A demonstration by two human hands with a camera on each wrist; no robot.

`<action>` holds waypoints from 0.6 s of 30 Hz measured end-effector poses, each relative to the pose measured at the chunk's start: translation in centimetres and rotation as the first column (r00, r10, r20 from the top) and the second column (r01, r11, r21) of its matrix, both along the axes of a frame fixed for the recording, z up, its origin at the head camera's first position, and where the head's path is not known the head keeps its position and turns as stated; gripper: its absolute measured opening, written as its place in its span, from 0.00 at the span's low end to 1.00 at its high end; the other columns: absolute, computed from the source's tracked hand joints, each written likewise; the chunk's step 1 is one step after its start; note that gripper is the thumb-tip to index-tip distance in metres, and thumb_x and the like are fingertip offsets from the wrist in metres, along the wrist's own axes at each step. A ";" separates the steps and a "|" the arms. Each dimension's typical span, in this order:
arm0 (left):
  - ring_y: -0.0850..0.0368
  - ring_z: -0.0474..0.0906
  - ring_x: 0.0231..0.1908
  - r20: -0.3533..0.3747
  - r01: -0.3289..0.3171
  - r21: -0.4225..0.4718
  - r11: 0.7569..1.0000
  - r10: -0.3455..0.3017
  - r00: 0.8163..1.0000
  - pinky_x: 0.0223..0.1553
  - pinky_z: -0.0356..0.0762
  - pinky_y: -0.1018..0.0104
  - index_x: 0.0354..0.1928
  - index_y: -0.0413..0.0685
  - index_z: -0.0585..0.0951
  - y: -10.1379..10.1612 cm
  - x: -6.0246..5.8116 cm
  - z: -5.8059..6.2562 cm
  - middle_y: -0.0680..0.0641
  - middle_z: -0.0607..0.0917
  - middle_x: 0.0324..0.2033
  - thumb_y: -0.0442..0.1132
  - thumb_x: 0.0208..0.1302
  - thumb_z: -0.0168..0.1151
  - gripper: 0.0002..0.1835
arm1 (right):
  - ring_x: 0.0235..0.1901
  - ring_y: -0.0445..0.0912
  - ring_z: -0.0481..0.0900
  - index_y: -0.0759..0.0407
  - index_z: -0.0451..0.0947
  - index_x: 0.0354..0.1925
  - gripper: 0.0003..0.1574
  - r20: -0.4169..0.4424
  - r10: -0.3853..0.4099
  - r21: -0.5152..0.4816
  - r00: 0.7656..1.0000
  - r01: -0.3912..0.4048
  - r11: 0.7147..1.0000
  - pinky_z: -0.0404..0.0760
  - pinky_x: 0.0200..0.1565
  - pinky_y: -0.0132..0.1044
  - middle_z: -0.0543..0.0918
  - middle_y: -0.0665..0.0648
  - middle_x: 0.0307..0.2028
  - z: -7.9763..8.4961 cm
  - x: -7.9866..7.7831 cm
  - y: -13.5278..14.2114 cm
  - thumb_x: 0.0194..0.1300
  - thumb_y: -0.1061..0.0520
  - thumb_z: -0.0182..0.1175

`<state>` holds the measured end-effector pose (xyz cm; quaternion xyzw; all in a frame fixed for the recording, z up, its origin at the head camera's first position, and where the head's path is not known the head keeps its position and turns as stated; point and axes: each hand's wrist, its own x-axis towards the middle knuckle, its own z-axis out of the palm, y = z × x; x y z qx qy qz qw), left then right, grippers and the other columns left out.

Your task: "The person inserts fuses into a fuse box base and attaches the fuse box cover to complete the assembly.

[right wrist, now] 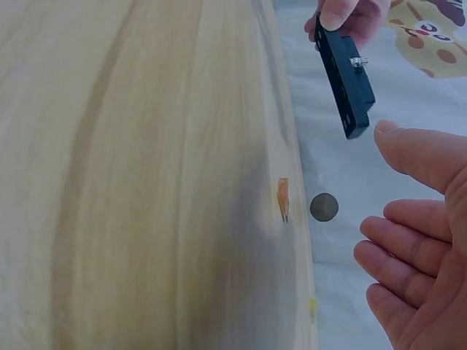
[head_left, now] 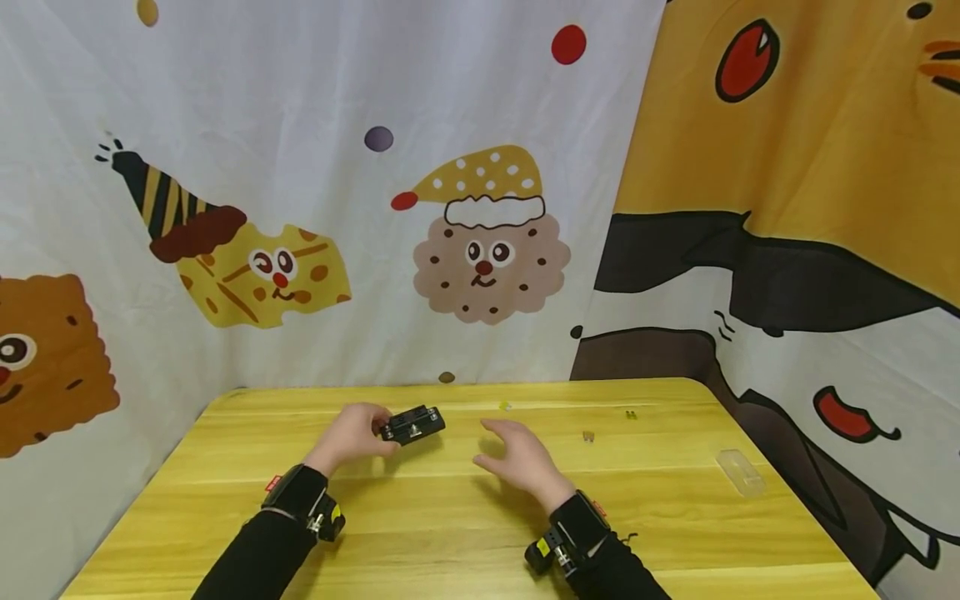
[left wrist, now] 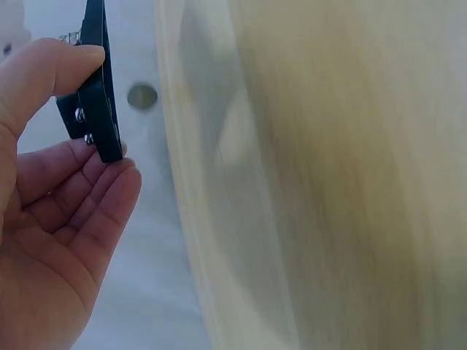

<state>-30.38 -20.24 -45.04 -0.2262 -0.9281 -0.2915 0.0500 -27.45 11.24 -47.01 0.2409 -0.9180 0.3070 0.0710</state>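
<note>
My left hand (head_left: pixel 356 435) holds a small black rectangular block (head_left: pixel 412 426) by its left end, raised above the table. Metal screws and terminals show on the block, and in the left wrist view the thumb lies on one side of it with the fingers at the other. To the right, my right hand (head_left: pixel 525 460) is held over the table with its thumb and fingers spread and nothing in them. In the right wrist view the far end of the block comes close to the right thumb tip, with a gap between.
On the wooden table (head_left: pixel 420 533) lie a small brown piece (head_left: pixel 588 436), a tiny green piece (head_left: pixel 631 414) and a yellowish piece (head_left: pixel 506 406) near the back. A clear plastic box (head_left: pixel 740 472) lies at the right. Behind the table hangs a printed curtain (head_left: pixel 300 108).
</note>
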 end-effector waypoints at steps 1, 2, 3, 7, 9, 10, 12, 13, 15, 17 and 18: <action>0.58 0.72 0.30 -0.004 0.024 -0.002 1.000 -0.024 1.000 0.37 0.72 0.58 0.46 0.40 0.84 0.3 0.2 0.0 0.52 0.80 0.29 0.42 0.48 0.75 0.22 | 0.62 0.61 0.71 0.65 0.71 0.66 0.38 0.001 0.000 0.000 1.000 0.000 1.000 0.68 0.61 0.54 0.75 0.64 0.62 0.0 0.0 0.0 0.63 0.49 0.68; 0.58 0.71 0.30 -0.010 0.042 -0.004 0.999 -0.042 0.999 0.37 0.72 0.59 0.45 0.41 0.84 0.6 0.4 0.0 0.53 0.79 0.29 0.42 0.48 0.75 0.21 | 0.62 0.61 0.71 0.65 0.71 0.66 0.38 0.002 0.003 -0.004 1.000 -0.003 1.000 0.68 0.61 0.54 0.75 0.64 0.62 0.1 0.0 0.0 0.63 0.49 0.68; 0.59 0.70 0.29 -0.013 0.059 -0.010 0.998 -0.059 0.998 0.36 0.71 0.59 0.44 0.43 0.84 0.9 0.6 0.0 0.54 0.78 0.27 0.42 0.48 0.74 0.20 | 0.62 0.61 0.71 0.65 0.71 0.66 0.38 0.004 0.007 -0.010 1.000 -0.007 1.000 0.68 0.62 0.54 0.75 0.65 0.62 0.1 0.1 -0.1 0.63 0.50 0.68; 0.60 0.69 0.29 -0.025 0.117 -0.038 0.992 -0.118 0.993 0.36 0.70 0.60 0.44 0.45 0.84 2.2 1.3 0.2 0.55 0.77 0.28 0.43 0.50 0.75 0.19 | 0.62 0.61 0.70 0.65 0.71 0.66 0.38 0.015 0.023 -0.020 1.000 -0.023 1.000 0.67 0.62 0.55 0.75 0.64 0.62 0.3 0.2 0.0 0.63 0.51 0.68; 0.60 0.70 0.29 -0.035 0.141 -0.043 0.989 -0.143 0.989 0.36 0.71 0.60 0.44 0.43 0.84 2.8 1.6 0.3 0.55 0.78 0.28 0.44 0.49 0.75 0.21 | 0.63 0.61 0.70 0.64 0.70 0.66 0.38 0.027 0.031 -0.022 0.999 -0.031 0.999 0.67 0.62 0.56 0.75 0.64 0.62 0.3 0.2 0.0 0.63 0.51 0.69; 0.61 0.71 0.30 -0.042 0.152 -0.046 0.987 -0.154 0.987 0.36 0.72 0.61 0.45 0.42 0.84 3.1 1.7 0.3 0.55 0.78 0.29 0.44 0.48 0.76 0.22 | 0.63 0.61 0.70 0.63 0.70 0.66 0.38 0.033 0.035 -0.018 0.999 -0.035 0.999 0.67 0.62 0.55 0.75 0.64 0.62 0.3 0.3 0.1 0.63 0.50 0.69; 0.62 0.72 0.30 -0.058 0.171 -0.044 0.984 -0.174 0.983 0.36 0.74 0.62 0.46 0.40 0.84 3.7 2.0 0.3 0.55 0.79 0.29 0.44 0.47 0.77 0.24 | 0.62 0.60 0.71 0.62 0.71 0.67 0.39 0.041 0.047 -0.013 0.998 -0.047 0.999 0.68 0.62 0.55 0.75 0.63 0.63 0.3 0.3 0.2 0.62 0.49 0.69; 0.62 0.71 0.29 -0.073 0.189 -0.041 0.981 -0.191 0.979 0.35 0.73 0.63 0.45 0.40 0.84 3.9 2.1 0.3 0.55 0.79 0.29 0.43 0.46 0.77 0.24 | 0.62 0.59 0.71 0.62 0.71 0.66 0.39 0.044 0.053 -0.014 0.998 -0.053 0.998 0.68 0.61 0.54 0.75 0.63 0.62 0.2 0.3 0.2 0.62 0.49 0.69; 0.62 0.71 0.28 -0.097 0.218 -0.029 0.976 -0.220 0.971 0.33 0.72 0.64 0.43 0.39 0.84 4.5 2.4 0.4 0.55 0.78 0.28 0.42 0.45 0.77 0.23 | 0.60 0.58 0.74 0.62 0.72 0.66 0.38 0.039 0.069 -0.015 0.997 -0.068 0.998 0.71 0.59 0.53 0.77 0.62 0.61 0.2 0.4 0.4 0.62 0.49 0.69; 0.64 0.70 0.27 -0.128 0.243 -0.024 0.970 -0.244 0.961 0.31 0.71 0.66 0.42 0.39 0.84 4.9 2.5 0.3 0.55 0.78 0.27 0.42 0.44 0.77 0.22 | 0.56 0.57 0.76 0.62 0.73 0.64 0.37 0.034 0.081 -0.019 0.996 -0.080 0.997 0.73 0.56 0.52 0.78 0.62 0.59 0.2 0.5 0.5 0.62 0.50 0.70; 0.64 0.70 0.27 -0.134 0.248 -0.022 0.969 -0.249 0.959 0.31 0.71 0.66 0.41 0.39 0.84 5.1 2.6 0.3 0.55 0.77 0.26 0.42 0.44 0.77 0.21 | 0.55 0.56 0.77 0.62 0.74 0.64 0.36 0.032 0.085 -0.019 0.996 -0.084 0.996 0.74 0.55 0.51 0.79 0.61 0.58 0.2 0.5 0.6 0.61 0.50 0.70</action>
